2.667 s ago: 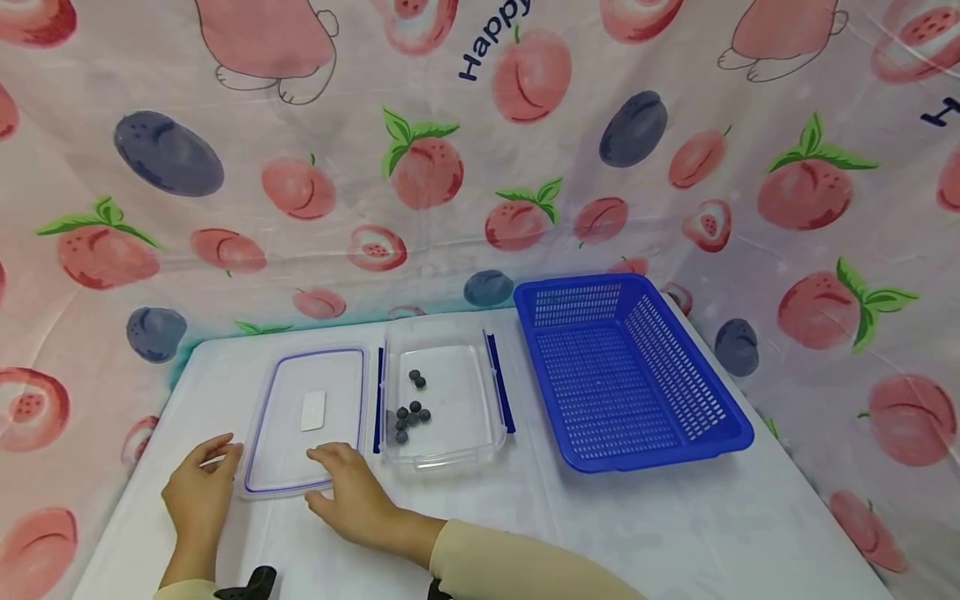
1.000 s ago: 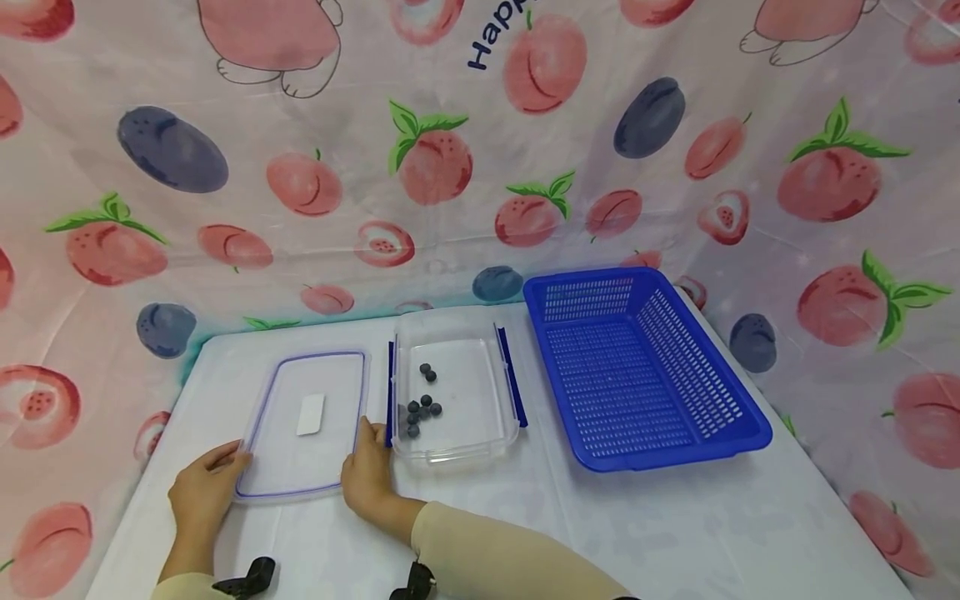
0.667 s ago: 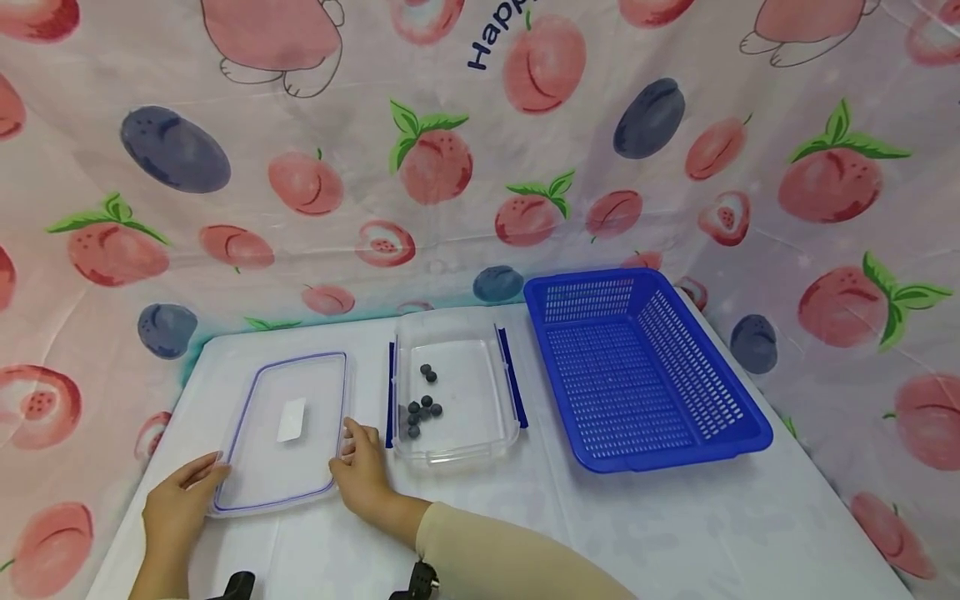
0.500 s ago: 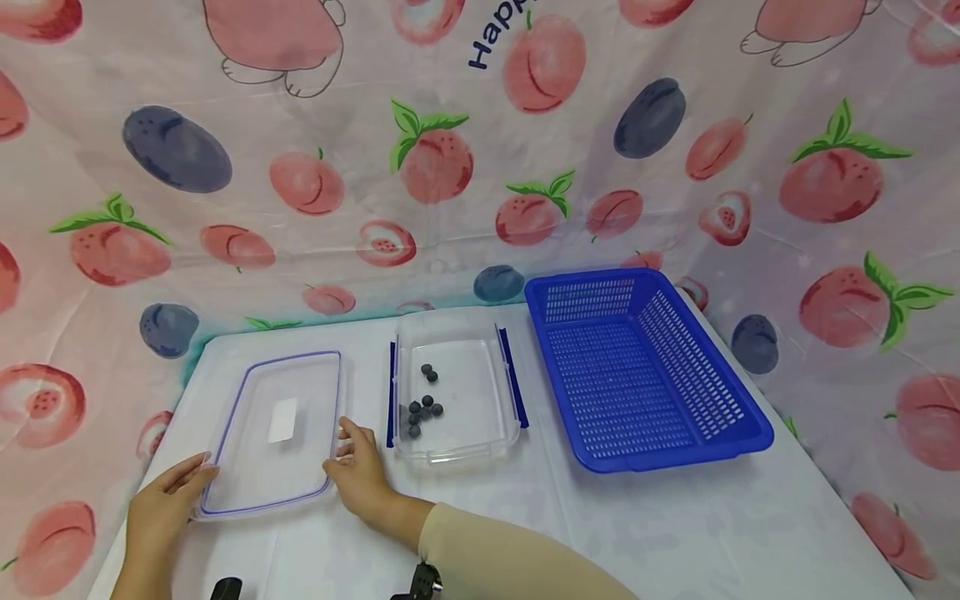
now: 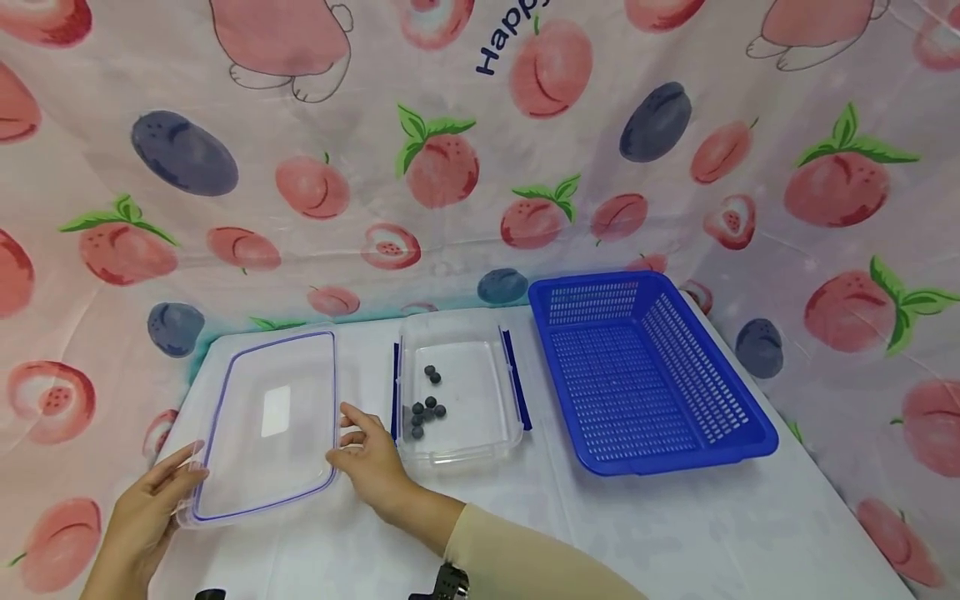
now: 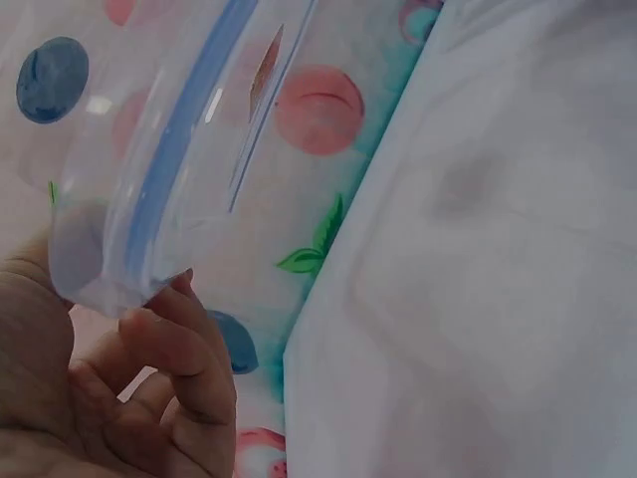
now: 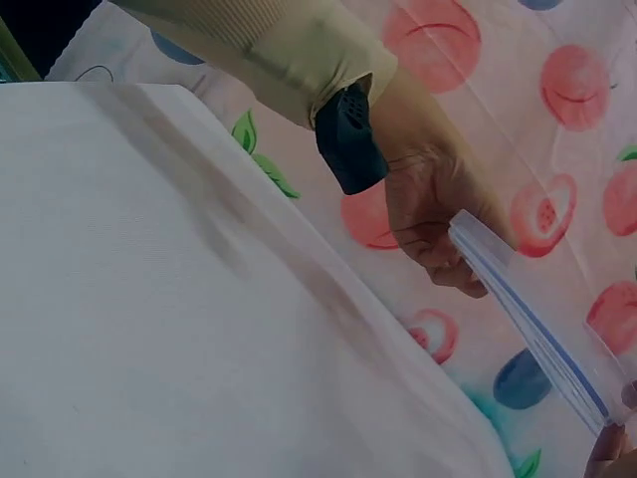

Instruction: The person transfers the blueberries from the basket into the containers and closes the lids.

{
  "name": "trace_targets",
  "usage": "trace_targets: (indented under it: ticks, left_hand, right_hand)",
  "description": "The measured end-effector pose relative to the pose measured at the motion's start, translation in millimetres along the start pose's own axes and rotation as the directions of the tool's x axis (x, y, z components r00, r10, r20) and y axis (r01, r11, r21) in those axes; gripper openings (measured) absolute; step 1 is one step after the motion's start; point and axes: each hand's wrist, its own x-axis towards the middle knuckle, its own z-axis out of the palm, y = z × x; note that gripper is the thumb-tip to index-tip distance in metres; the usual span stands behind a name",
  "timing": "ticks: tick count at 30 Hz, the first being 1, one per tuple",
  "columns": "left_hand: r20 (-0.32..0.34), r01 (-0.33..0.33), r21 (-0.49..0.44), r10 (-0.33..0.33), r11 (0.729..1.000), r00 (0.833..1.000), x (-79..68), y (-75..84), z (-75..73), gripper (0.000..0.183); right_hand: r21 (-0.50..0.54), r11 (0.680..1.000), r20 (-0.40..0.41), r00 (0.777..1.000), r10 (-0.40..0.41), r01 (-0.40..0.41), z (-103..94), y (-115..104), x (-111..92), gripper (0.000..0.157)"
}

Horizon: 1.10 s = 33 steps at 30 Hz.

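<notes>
A clear plastic lid (image 5: 303,450) with a blue seal and a white label (image 5: 276,411) is raised off the table between both hands, its far edge tilted up. My left hand (image 5: 146,521) pinches its near left corner, thumb on top. On the opposite side, my right hand (image 5: 378,471) pinches the right edge. In the left wrist view the lid's rim (image 6: 169,149) sits between the thumb and curled fingers. The right wrist view catches the lid (image 7: 537,329) edge-on, with my left hand (image 7: 438,219) at its far end.
Right of the lid, a clear container (image 5: 480,383) with blue side flaps lies uncovered, with several small dark berries (image 5: 431,402), like blueberries, at its left. A blue perforated basket (image 5: 615,400) stands farther right. Behind the white table (image 5: 660,542) hangs a fruit-print cloth (image 5: 450,83).
Both hands have taken hold of the lid, which lay flat beside the container. It has risen off the table, shifted left and tilted. The container and basket have stayed put.
</notes>
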Motion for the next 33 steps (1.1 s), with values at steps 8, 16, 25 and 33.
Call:
trace_targets:
  ticks: [8,16,25,33]
  left_hand:
    - [0.131,-0.054,-0.056,0.061,0.997,0.989,-7.1,7.9,11.1,0.049]
    - [0.174,-0.118,-0.060,0.126,0.991,0.977,-7.8,17.6,37.7,0.047]
    - [0.210,-0.139,0.010,0.134,0.990,0.969,-7.3,23.0,73.5,0.046]
    - [0.182,-0.133,0.056,0.120,0.990,0.976,-10.5,25.5,91.7,0.045]
  right_hand:
    - [-0.003,1.000,0.065,0.998,0.018,-0.018,-23.0,-26,-5,0.063]
    - [0.080,0.997,0.030,1.000,0.006,-0.008,-49.5,-37,-2,0.063]
    - [0.030,0.999,-0.026,0.999,0.019,-0.018,-81.8,-50,-4,0.059]
    - [-0.011,0.999,-0.034,0.999,0.038,-0.038,-101.1,-64,0,0.050]
